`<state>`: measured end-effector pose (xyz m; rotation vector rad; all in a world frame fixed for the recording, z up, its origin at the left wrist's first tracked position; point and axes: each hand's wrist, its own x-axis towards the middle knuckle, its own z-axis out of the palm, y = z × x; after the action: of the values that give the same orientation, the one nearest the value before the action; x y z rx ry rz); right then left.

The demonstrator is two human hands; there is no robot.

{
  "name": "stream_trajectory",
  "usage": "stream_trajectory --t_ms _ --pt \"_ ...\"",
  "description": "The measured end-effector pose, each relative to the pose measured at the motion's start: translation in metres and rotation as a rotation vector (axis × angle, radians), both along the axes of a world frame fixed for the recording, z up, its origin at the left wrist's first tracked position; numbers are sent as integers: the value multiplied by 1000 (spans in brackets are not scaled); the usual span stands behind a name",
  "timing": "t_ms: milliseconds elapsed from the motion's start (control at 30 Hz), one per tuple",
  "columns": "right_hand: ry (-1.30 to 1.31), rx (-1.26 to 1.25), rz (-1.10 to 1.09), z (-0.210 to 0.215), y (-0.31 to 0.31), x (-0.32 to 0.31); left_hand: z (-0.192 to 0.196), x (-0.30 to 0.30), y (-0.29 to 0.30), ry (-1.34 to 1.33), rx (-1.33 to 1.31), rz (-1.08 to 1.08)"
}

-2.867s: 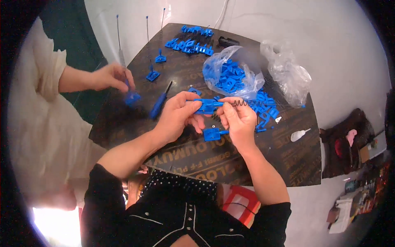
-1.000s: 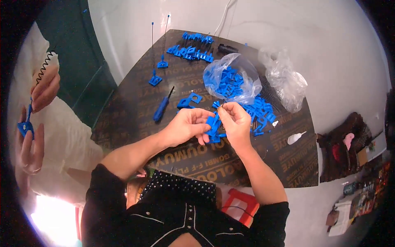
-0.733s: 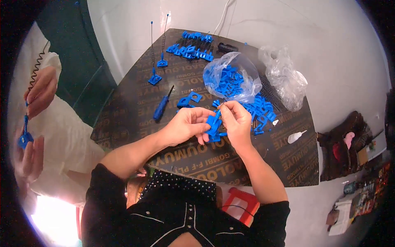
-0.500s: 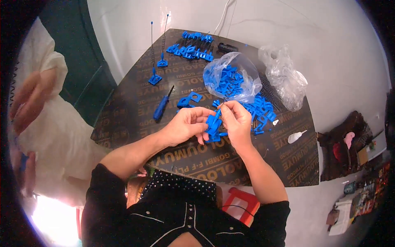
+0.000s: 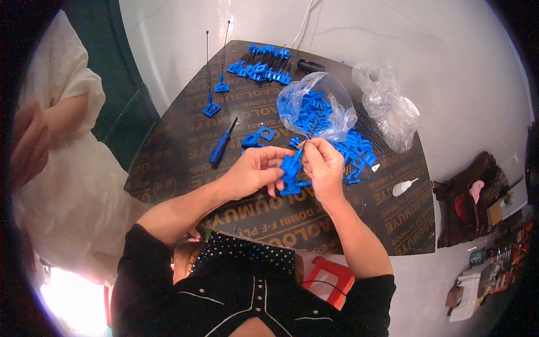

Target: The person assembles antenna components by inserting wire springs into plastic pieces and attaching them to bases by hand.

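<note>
My left hand (image 5: 255, 170) and my right hand (image 5: 324, 167) meet over the dark board (image 5: 337, 224) and both grip a small blue plastic part (image 5: 291, 167) between them. The right fingers pinch its upper end, where a thin wire or spring shows. More loose blue parts (image 5: 353, 154) lie just right of my right hand. A clear bag of blue parts (image 5: 314, 109) sits right behind my hands.
A blue-handled screwdriver (image 5: 220, 147) lies left of my hands. Two blue bases with upright springs (image 5: 212, 106) stand at the far left, a row of assembled blue parts (image 5: 261, 62) at the back. An empty clear bag (image 5: 390, 109) and a small white bottle (image 5: 403, 187) lie right. A person in white (image 5: 67, 168) stands at left.
My hands have stayed together on the blue part, barely shifting. The person at left has lowered the hands and the blue piece with the coiled spring is gone from view.
</note>
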<state>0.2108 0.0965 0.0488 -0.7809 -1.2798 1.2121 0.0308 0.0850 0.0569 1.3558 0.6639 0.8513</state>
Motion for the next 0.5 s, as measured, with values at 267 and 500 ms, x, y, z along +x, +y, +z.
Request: stream_trajectory --t_ms 267,500 --pt "94 -18 51 3 0 0 4 1 -1 2 -13 24" --pt "15 13 29 -4 2 1 3 0 -1 44 -24 41"
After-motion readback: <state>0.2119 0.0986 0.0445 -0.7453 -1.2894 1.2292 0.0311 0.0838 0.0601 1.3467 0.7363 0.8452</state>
